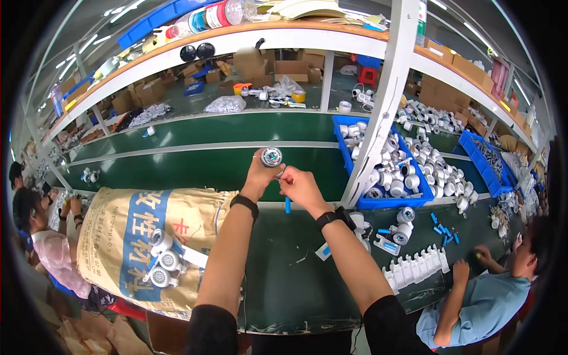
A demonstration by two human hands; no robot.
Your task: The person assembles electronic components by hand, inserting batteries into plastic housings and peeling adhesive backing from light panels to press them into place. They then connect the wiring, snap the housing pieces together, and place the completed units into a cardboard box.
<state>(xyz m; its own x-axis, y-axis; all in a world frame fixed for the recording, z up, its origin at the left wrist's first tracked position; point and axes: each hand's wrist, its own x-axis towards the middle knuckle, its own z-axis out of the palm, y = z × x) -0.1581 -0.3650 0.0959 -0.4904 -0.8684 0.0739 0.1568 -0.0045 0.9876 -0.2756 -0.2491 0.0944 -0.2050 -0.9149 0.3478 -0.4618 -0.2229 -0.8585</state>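
My left hand [258, 177] is closed around a small round white fan-like housing [271, 156], its open end facing up with circuitry showing inside. Just beside it, the fingers of my right hand [300, 187] are pinched together against the housing's lower right side. From below that pinch hangs a blue cylinder [287, 206], which looks like a battery cell. Whatever thin piece the right fingertips grip is too small to make out. Under my right forearm lie more white housings [362, 225] and an open white handle half [324, 251].
A printed sack [100, 236] at left carries several white fan heads [168, 260]. At right are a blue bin [393, 203] of housings, loose blue cylinders [444, 229] and a row of white handle shells [417, 269]. A metal post [384, 100] stands ahead; co-workers sit on both sides.
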